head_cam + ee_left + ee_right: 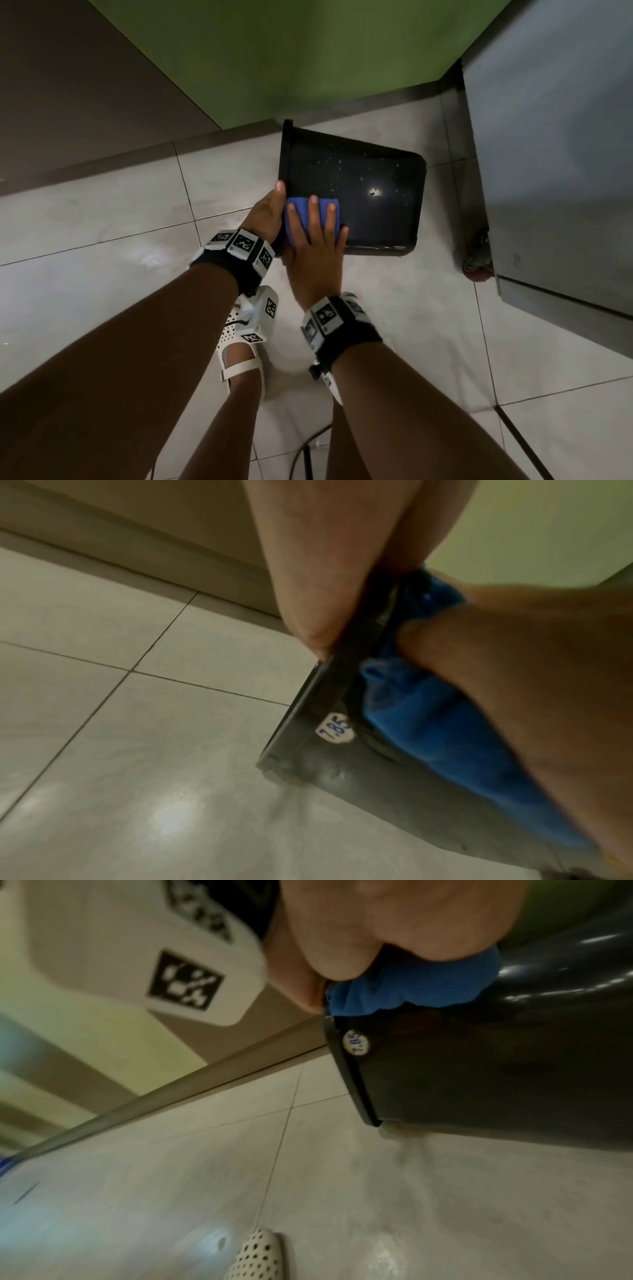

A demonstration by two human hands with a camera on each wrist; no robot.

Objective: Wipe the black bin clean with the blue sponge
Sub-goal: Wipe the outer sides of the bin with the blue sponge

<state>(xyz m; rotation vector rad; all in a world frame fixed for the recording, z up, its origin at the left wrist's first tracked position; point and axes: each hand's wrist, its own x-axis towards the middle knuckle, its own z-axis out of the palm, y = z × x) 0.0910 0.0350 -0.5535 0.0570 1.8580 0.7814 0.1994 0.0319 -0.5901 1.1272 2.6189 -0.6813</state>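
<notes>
The black bin [370, 205] lies on its side on the tiled floor, its open end toward the left and pale specks across its upper side. My left hand [270, 209] grips the rim [329, 685], thumb on the outside; its fingers are hidden. A blue sponge [301, 212] lies on the bin's side next to the rim. My right hand [317, 236] presses it down with straight, spread fingers. In the right wrist view the sponge [411, 988] bulges from under my palm, above a round price sticker [356, 1044] on the bin [479, 1069].
A grey cabinet [548, 171] on castors [476, 267] stands just right of the bin. A green wall [291, 51] runs behind it, a brown panel [68, 85] to the left. My foot in a white perforated shoe [239, 349] and a dark cable [308, 445] are below my hands.
</notes>
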